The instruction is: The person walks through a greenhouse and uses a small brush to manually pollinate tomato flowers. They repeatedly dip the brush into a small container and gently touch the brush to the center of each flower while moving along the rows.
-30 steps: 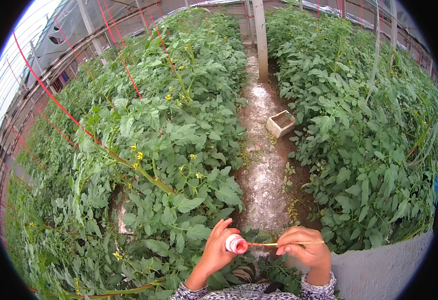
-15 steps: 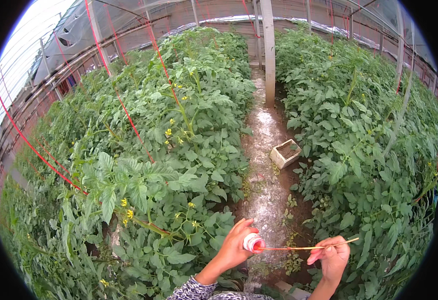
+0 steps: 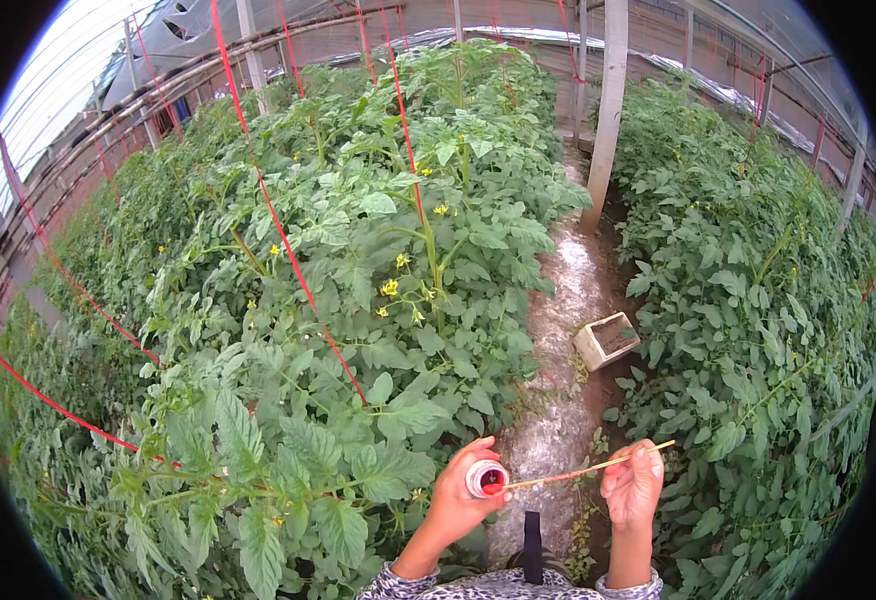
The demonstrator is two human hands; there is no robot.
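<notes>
My left hand [image 3: 452, 505] is wrapped round a small white jar [image 3: 475, 474], its mouth turned toward me and red liquid showing inside. Between the fingertips of my right hand [image 3: 632, 490] is a thin wooden stick [image 3: 580, 471], slanting down to the left. Its reddish far end meets the jar's mouth; whether the tip dips into the liquid I cannot tell. Beside my left hand grow leafy tomato plants [image 3: 303, 460], with yellow flowers [image 3: 390, 288] farther up.
A pale path [image 3: 556, 340] runs between two dense plant rows. On it stand an off-white box [image 3: 594, 350] of soil and, farther back, a concrete post [image 3: 608, 120]. Red strings [image 3: 276, 215] hang down into the left row. A dark strap [image 3: 533, 548] shows near my body.
The whole view has shifted, so plants and box sit farther right and lower. The jar's mouth now faces me more. My right hand is higher, and the stick slants more steeply.
</notes>
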